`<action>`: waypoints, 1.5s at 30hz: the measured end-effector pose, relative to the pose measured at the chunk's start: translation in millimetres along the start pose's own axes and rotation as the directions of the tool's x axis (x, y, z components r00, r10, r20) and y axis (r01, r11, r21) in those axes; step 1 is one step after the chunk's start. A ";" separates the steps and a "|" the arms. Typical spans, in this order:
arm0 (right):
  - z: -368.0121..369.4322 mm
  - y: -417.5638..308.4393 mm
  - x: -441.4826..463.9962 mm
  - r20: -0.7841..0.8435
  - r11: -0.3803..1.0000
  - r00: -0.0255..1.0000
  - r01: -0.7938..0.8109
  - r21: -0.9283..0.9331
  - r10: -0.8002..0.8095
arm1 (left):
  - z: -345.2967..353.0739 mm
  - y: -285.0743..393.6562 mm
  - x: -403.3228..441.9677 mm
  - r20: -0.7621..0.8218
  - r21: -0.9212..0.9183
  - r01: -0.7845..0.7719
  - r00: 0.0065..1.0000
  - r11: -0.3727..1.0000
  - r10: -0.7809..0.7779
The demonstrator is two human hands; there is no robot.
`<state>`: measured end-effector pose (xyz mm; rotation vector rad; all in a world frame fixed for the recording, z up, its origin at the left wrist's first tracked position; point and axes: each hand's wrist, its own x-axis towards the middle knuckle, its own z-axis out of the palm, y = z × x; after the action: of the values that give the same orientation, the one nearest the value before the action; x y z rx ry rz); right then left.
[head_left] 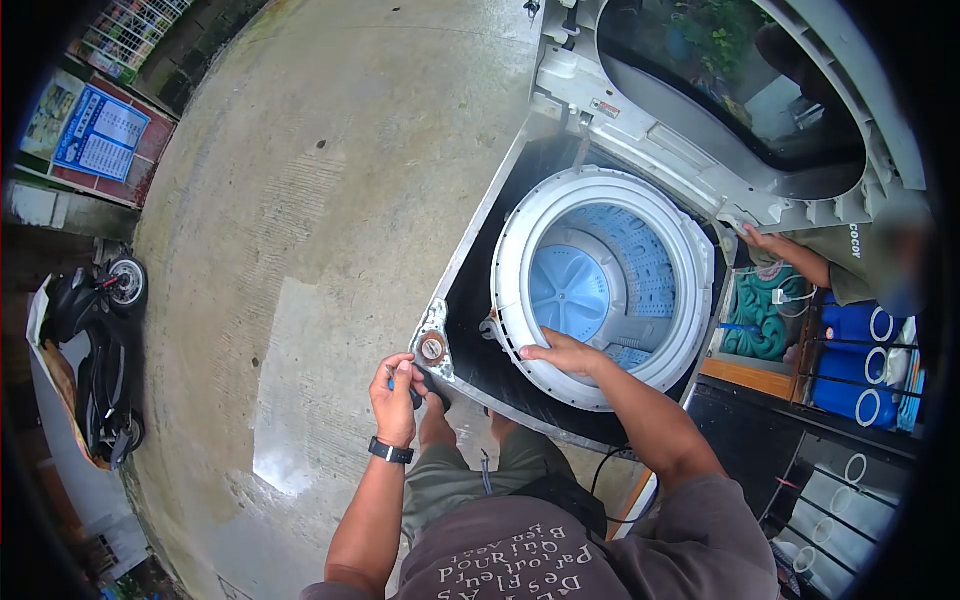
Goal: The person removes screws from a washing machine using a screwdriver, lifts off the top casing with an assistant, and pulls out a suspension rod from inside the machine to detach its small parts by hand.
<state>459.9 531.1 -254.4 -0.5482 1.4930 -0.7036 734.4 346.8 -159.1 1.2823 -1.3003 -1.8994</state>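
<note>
Standing with its top cover (700, 150) lifted, the washing machine (696, 265) lays bare its round tub (655, 262). A thick ring (510, 275) of smooth, pale plastic rims the tub, dotted along its outer band with small dark holes. The tub's inner wall is light blue and perforated in rows; at its bottom sits a disc-shaped pulsator (563, 295), also light blue, with raised ribs fanning from its hub. Around the tub runs a dark gap, bounded by the casing's (487, 220) thin, straight edges. At the casing's corner, lower left of the tub, is a round, rusty brown piece (432, 347).

On the tub's near side, the right hand (568, 354) grips the ring, thumb on the pale plastic, fingers over the inner edge. Lower left of the tub, just beside that corner, is the left hand (393, 400), a dark watch (390, 452) on its wrist. Its fingers are curled; whether they press together or pinch something small, I cannot tell.

Above the tub, the cover frames a glossy dark window (720, 85) in off-white moulded plastic. Right of the tub, another person's hand (768, 241) is at the cover's lower edge. Left of the tub spreads rough grey concrete (400, 150).
</note>
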 end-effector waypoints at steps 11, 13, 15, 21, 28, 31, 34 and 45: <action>0.1 1.5 -6.6 -0.008 0.988 0.999 -0.044 -0.146 0.043 | -10.9 12.2 -6.3 0.098 0.222 -0.040 0.995 0.974 0.019; 0.8 0.3 -9.6 0.001 0.990 1.000 -0.020 -0.142 0.021 | 3.2 32.5 -8.8 0.263 0.357 -0.107 0.965 0.928 0.010; -0.7 -2.7 -10.7 0.013 0.983 1.000 -0.016 -0.185 0.019 | 34.7 35.5 -4.5 0.442 0.433 -0.350 0.886 0.831 0.142; 3.6 -11.6 -18.4 0.022 0.987 1.000 0.002 -0.160 0.001 | 115.3 -8.5 25.8 0.447 0.757 -0.464 0.881 0.460 0.154; 1.6 -11.6 -10.7 -0.030 0.976 0.999 -0.030 -0.216 0.024 | 144.5 47.3 143.0 0.812 0.558 -0.825 0.565 -0.093 -0.145; -2.3 -25.0 -13.0 -0.016 0.980 0.999 -0.047 -0.194 0.045 | 150.8 57.6 177.8 0.983 0.134 -0.958 0.160 -0.255 -0.084; -4.7 -29.9 -7.5 -0.091 0.971 0.996 -0.043 -0.236 0.022 | 165.9 49.4 202.1 0.997 -0.045 -0.938 -0.018 -0.343 -0.081; 79.4 -104.5 -26.4 -0.660 0.889 0.664 0.018 -0.457 -0.352 | 176.5 44.7 236.2 0.993 -0.111 -0.963 -0.095 -0.246 -0.075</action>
<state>531.7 470.0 -159.3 -0.8137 2.4166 -0.8219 469.9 215.1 -199.9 -0.8771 -2.9816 -0.2866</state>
